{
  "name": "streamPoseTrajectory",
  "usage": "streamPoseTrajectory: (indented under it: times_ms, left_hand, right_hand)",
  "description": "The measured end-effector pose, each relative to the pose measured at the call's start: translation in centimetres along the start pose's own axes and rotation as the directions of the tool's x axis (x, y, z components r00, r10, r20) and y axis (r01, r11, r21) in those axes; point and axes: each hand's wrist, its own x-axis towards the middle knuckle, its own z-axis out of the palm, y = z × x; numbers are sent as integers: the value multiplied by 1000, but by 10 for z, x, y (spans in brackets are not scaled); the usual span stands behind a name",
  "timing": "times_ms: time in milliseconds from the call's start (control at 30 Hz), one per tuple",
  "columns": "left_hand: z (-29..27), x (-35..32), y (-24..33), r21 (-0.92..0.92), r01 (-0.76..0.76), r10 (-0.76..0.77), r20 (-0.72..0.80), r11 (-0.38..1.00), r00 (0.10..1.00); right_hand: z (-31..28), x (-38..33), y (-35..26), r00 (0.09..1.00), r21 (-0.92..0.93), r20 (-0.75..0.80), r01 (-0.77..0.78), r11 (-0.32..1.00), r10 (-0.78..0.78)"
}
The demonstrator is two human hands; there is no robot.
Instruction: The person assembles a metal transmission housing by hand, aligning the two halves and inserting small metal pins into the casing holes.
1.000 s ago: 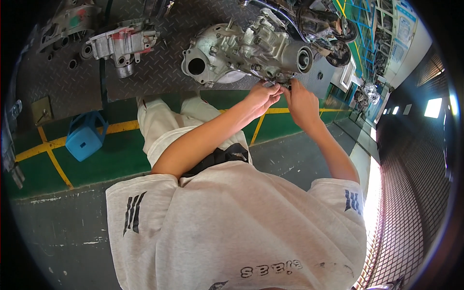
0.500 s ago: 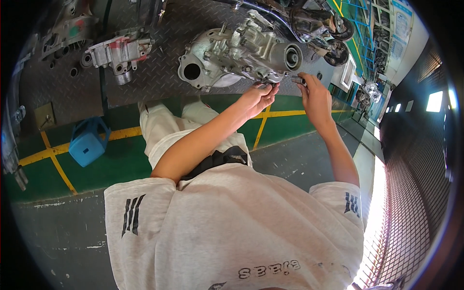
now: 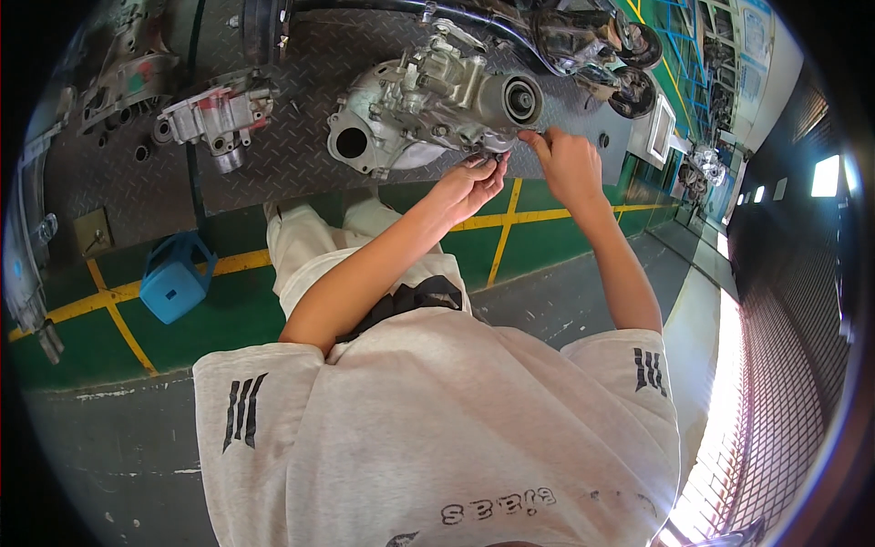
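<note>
A large silver cast-metal gearbox housing (image 3: pixel 428 109) lies on a dark checker-plate bench (image 3: pixel 292 164). My left hand (image 3: pixel 469 187) is at the housing's near edge, fingers pinched on a small metal part I cannot make out. My right hand (image 3: pixel 565 164) is just to the right, fingers curled against the housing's lower right corner below its round end; whether it holds anything is hidden.
A smaller grey casting (image 3: pixel 214 118) sits on the bench to the left. More machine parts (image 3: pixel 592 46) lie at the far right. A blue plastic stool (image 3: pixel 178 273) stands on the green floor with yellow lines (image 3: pixel 118 324).
The view has shifted, so the bench and housing sit lower and more central. Both hands stay at the housing's near edge, the right one now slightly farther from the left.
</note>
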Motion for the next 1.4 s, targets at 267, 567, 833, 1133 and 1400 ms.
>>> streamPoseTrajectory:
  times_ms: [267,567,833,1133,1400]
  left_hand:
    - [-18,10,-5,8,18,-18,3,1000,1000]
    - [-1,0,4,52,-18,15,41,998,999]
    - [2,-1,2,126,-37,36,16,991,999]
    - [1,-2,-1,39,-2,1,4,999,1000]
    - [-7,5,2,71,-51,50,24,996,998]
  right_hand:
    - [7,-5,6,960,77,-195,218,973,-200]
    - [7,-6,5,965,72,-198,190,979,-173]
    - [9,-12,5,955,87,-248,190,978,-163]
    - [15,-7,12,870,106,-388,369,923,-303]
    - [2,-6,1,992,10,-82,99,995,-98]
